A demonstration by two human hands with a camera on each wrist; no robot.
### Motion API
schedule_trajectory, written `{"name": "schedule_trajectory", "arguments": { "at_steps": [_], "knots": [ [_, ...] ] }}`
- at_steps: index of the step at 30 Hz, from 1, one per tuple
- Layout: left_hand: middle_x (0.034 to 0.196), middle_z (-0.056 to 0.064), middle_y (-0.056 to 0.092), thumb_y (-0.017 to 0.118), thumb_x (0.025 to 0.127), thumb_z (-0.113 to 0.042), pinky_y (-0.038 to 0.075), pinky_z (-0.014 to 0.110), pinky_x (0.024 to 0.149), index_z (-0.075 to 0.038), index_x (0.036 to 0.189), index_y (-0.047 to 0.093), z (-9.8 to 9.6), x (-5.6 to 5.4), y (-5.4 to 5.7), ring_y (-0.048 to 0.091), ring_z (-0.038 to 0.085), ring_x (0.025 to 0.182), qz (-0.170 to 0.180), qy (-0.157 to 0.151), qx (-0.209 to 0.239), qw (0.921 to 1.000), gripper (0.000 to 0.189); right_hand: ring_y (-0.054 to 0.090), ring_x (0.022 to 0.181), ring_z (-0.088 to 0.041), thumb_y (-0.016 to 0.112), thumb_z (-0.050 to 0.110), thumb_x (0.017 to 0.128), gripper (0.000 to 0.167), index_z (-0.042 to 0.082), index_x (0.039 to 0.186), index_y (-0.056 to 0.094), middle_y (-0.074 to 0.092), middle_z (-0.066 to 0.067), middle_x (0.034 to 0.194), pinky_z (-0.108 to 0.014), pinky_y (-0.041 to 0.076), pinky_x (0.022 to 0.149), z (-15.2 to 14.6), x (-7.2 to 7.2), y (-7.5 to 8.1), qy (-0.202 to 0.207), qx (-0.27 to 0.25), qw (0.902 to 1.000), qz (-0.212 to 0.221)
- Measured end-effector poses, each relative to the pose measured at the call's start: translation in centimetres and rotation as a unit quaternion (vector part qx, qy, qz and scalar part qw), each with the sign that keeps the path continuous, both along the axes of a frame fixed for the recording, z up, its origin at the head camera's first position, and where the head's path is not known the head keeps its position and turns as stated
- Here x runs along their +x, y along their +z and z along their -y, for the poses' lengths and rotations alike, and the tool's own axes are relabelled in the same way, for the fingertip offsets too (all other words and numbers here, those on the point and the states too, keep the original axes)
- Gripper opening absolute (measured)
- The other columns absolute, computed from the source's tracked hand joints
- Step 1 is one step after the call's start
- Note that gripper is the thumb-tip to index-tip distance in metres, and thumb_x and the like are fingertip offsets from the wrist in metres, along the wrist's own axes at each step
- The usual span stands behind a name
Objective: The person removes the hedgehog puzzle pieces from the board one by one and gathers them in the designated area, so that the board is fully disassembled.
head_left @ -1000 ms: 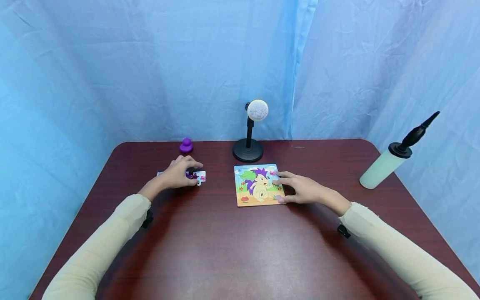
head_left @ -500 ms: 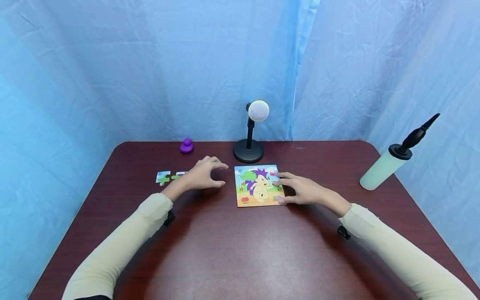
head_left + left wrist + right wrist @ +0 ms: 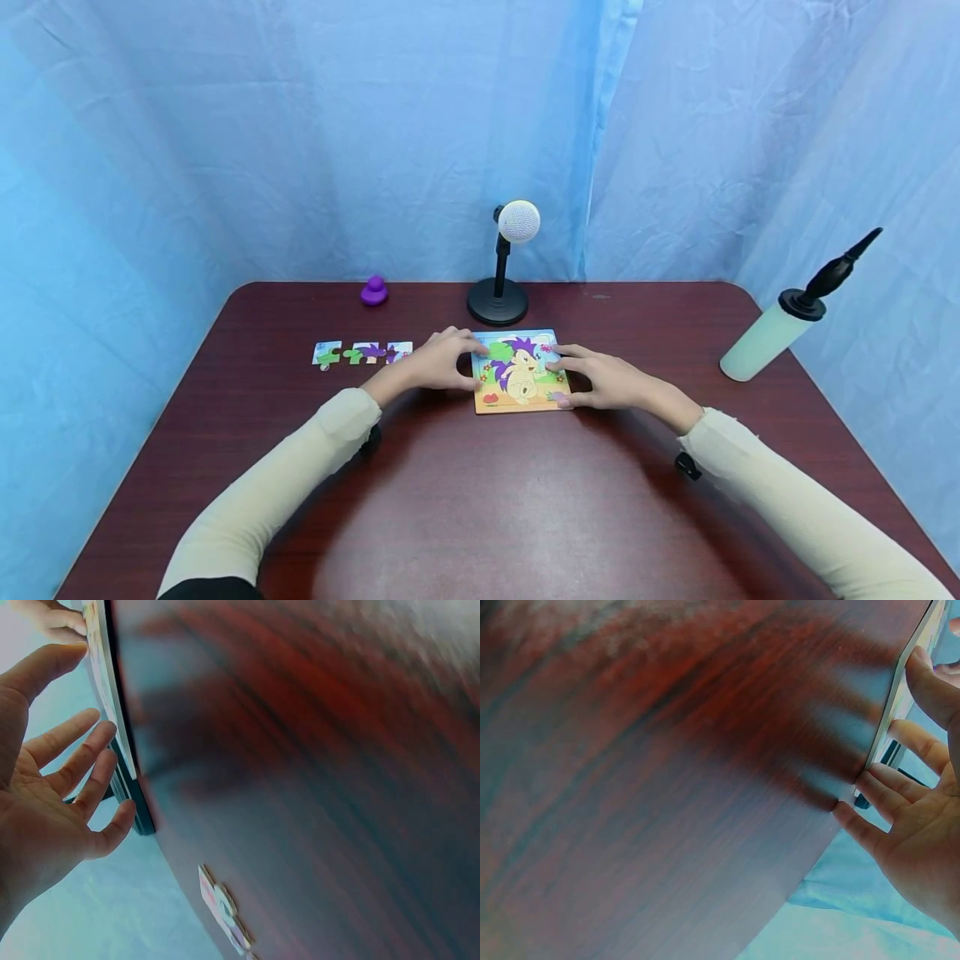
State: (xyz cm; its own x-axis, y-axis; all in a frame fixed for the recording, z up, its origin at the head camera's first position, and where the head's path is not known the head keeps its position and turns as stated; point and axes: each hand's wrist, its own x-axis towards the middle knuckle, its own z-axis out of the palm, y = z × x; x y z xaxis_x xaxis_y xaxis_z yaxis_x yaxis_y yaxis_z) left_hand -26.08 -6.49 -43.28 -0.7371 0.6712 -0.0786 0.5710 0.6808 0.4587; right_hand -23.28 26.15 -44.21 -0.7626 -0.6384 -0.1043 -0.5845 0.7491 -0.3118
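A square puzzle board (image 3: 519, 385) with a cartoon hedgehog picture lies flat on the table. At its left edge is my left hand (image 3: 442, 360), thumb and fingers spread apart, the thumb and forefinger tips over the border. My right hand (image 3: 603, 379) rests its fingertips on the board's right side, fingers spread and fairly straight. Seen from the right wrist, the fingers (image 3: 922, 746) lie along the board's edge. Three jigsaw pieces form a row left of my left hand: a green-and-blue piece (image 3: 327, 354), a purple-and-green piece (image 3: 366, 352) and a pink-and-purple piece (image 3: 400, 348).
Behind the board stands a microphone (image 3: 519, 221) on a round black base (image 3: 497, 302). A small purple knob-shaped object (image 3: 373, 292) sits at the back left. At the right is a pale green hand pump (image 3: 768, 337). Blue curtains (image 3: 375, 142) surround the dark wooden table (image 3: 480, 508).
My left hand has moved right, away from the jigsaw pieces, to the board's left edge, uncovering the row. The right hand stays in place on the board.
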Motion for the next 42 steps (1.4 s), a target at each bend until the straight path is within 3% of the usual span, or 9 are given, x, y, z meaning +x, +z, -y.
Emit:
{"name": "schedule_trajectory", "arguments": {
  "at_steps": [12, 25, 42],
  "knots": [
    [0.141, 0.012, 0.056, 0.075, 0.092, -0.034, 0.036, 0.053, 0.108, -0.014, 0.137, 0.065, -0.8, 0.3, -0.3, 0.047, 0.03, 0.129, 0.002, -0.011, -0.009, 0.9999, 0.05, 0.047, 0.141, -0.036, 0.075, 0.041, 0.091, 0.063, 0.013, 0.145, 0.059, 0.04, -0.016, 0.16, -0.057, 0.046, 0.106, -0.1, -0.1, -0.1, -0.001, 0.0, 1.0, 0.003],
    [0.141, 0.013, 0.051, 0.074, 0.094, -0.026, 0.035, 0.049, 0.112, -0.01, 0.142, 0.061, -1.3, 0.6, -0.6, 0.043, 0.028, 0.128, 0.039, 0.018, 0.002, 0.9991, 0.052, 0.047, 0.14, -0.037, 0.075, 0.041, 0.091, 0.063, 0.013, 0.145, 0.058, 0.04, -0.017, 0.16, -0.057, 0.047, 0.106, -0.1, -0.1, -0.1, 0.003, 0.003, 1.0, 0.001],
    [0.14, 0.013, 0.05, 0.074, 0.094, -0.026, 0.035, 0.049, 0.111, -0.01, 0.142, 0.059, -1.5, 0.5, -0.6, 0.042, 0.029, 0.129, 0.046, 0.02, 0.005, 0.9987, 0.053, 0.046, 0.141, -0.037, 0.076, 0.04, 0.091, 0.065, 0.011, 0.146, 0.057, 0.04, -0.018, 0.16, -0.057, 0.046, 0.106, 0.1, 0.0, 0.2, -0.004, 0.007, 0.9999, 0.009]
  ]
}}
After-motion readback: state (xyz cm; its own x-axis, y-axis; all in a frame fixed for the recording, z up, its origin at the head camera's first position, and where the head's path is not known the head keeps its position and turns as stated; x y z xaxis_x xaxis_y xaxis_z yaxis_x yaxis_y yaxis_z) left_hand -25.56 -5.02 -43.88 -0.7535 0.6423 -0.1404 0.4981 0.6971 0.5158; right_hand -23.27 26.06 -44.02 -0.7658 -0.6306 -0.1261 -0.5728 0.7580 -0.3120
